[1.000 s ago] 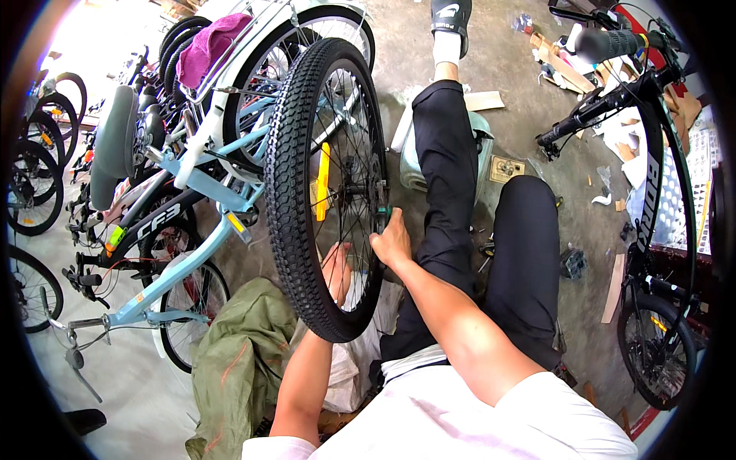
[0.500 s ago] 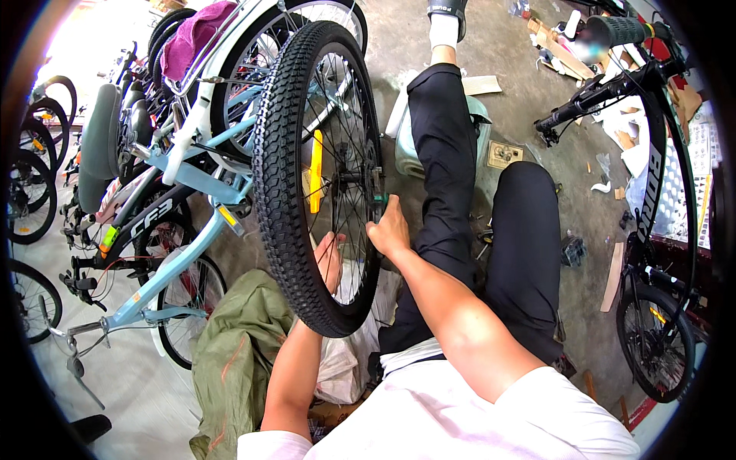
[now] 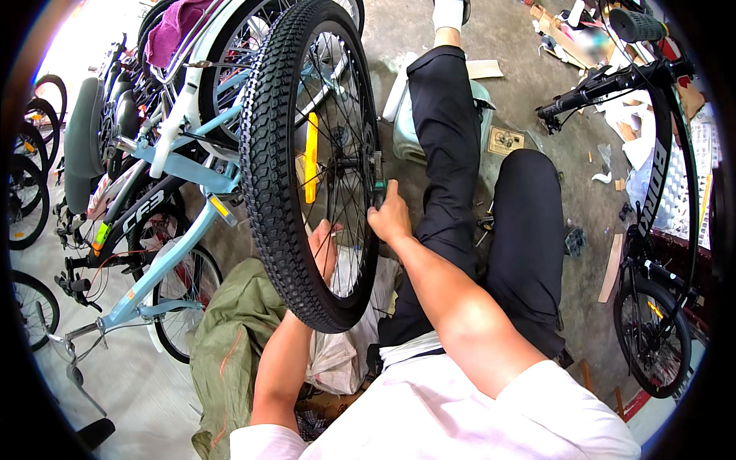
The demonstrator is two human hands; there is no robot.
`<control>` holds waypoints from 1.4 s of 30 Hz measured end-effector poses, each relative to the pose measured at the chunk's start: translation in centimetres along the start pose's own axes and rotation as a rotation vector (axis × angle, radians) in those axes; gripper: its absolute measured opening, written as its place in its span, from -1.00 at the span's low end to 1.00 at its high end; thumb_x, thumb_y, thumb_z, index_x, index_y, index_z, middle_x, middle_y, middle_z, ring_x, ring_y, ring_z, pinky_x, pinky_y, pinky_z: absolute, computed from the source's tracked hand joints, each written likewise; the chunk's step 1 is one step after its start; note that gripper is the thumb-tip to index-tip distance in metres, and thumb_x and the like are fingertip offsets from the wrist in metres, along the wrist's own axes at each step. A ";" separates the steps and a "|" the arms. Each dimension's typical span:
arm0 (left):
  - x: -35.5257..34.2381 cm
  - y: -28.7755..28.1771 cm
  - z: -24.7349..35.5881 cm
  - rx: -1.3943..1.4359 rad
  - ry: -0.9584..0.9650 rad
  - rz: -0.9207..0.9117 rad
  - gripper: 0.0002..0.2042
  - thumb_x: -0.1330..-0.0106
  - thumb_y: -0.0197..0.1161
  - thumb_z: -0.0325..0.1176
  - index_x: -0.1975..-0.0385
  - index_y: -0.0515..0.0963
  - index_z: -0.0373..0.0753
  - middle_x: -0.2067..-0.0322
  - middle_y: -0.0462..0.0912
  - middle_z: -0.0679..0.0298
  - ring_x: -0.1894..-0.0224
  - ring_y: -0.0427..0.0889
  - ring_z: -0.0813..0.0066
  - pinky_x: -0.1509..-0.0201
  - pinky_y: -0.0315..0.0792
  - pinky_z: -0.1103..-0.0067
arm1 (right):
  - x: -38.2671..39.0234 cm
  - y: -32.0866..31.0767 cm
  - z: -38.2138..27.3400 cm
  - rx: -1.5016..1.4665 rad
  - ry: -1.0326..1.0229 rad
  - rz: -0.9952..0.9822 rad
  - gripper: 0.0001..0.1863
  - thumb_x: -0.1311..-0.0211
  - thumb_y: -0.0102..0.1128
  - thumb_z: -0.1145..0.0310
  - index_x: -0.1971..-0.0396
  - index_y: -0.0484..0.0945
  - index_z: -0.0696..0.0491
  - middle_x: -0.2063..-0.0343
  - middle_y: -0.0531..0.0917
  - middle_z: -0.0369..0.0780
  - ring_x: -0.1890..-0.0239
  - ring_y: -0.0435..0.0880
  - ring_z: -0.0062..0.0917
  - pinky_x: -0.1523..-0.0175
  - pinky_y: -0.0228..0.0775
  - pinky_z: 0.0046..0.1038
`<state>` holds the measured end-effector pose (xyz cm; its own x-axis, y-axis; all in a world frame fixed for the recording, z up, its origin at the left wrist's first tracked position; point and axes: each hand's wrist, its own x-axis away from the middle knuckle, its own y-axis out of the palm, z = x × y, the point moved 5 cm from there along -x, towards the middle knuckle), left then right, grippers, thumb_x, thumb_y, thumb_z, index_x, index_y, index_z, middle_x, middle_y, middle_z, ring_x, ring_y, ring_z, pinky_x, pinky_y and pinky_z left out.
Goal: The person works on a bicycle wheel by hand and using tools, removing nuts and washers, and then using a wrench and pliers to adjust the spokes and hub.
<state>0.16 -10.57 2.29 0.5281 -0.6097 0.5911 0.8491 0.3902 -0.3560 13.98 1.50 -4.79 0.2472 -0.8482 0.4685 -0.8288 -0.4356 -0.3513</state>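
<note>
A bicycle wheel (image 3: pixel 268 176) with a knobbly black tyre and a yellow spoke reflector (image 3: pixel 311 157) stands upright before me. My right hand (image 3: pixel 391 213), at the right side of the hub (image 3: pixel 346 163), has its fingers closed on a small tool (image 3: pixel 379 186) with a green and black end; its exact kind is unclear. On the wheel's left side, my left hand (image 3: pixel 323 247) shows through the spokes, close to the lower rim. Its fingers are bent together, and whatever they grip is partly hidden by spokes and tyre.
A light blue bicycle frame (image 3: pixel 165 257) and more bicycles crowd the left. Below the wheel lie a green cloth (image 3: pixel 234 345) and a white sack (image 3: pixel 341 360). A pale blue container (image 3: pixel 414 126) stands beside my leg. A black bicycle (image 3: pixel 652 176) and cardboard scraps (image 3: pixel 563 38) are at right.
The whole view has shifted slightly, so the wheel and both hands sit a little higher and the wheel further left. Both hands keep their places at the wheel.
</note>
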 end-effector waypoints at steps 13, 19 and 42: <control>-0.4 -3.1 2.3 -0.151 -0.143 0.002 -0.55 -0.58 -0.12 0.10 0.10 0.60 -0.11 0.72 0.19 0.55 0.75 0.11 0.74 0.69 -0.02 0.65 | -0.6 1.5 0.3 0.009 -0.052 -0.100 -0.29 -0.03 0.27 0.31 -0.20 0.19 0.14 -0.05 0.56 0.12 -0.14 0.52 0.08 -0.24 0.35 -0.11; -2.4 -2.5 -0.7 0.016 0.016 -0.056 -0.51 -0.60 -0.13 0.08 0.15 0.62 -0.20 0.76 0.18 0.57 0.76 0.11 0.70 0.66 -0.03 0.59 | -0.4 -0.7 0.0 -0.161 0.070 -0.222 -0.27 0.02 0.27 0.27 -0.19 0.29 0.22 -0.06 0.56 0.16 -0.18 0.52 0.05 -0.27 0.32 -0.18; -0.2 0.1 1.2 -0.033 0.116 -0.011 -0.50 -0.62 -0.10 -0.02 0.15 0.69 -0.32 0.59 0.45 0.33 0.53 0.33 0.51 0.34 0.26 0.49 | 0.0 -4.6 -1.7 -0.312 0.254 -0.627 -0.58 -0.03 0.26 0.16 0.16 0.55 0.13 0.17 0.62 -0.13 0.12 0.62 -0.17 0.26 0.52 0.06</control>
<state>0.06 -9.55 3.02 0.5148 -0.6906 0.5081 0.8540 0.3611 -0.3745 16.94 4.00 -1.82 0.6281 -0.3562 0.6919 -0.6837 -0.6772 0.2720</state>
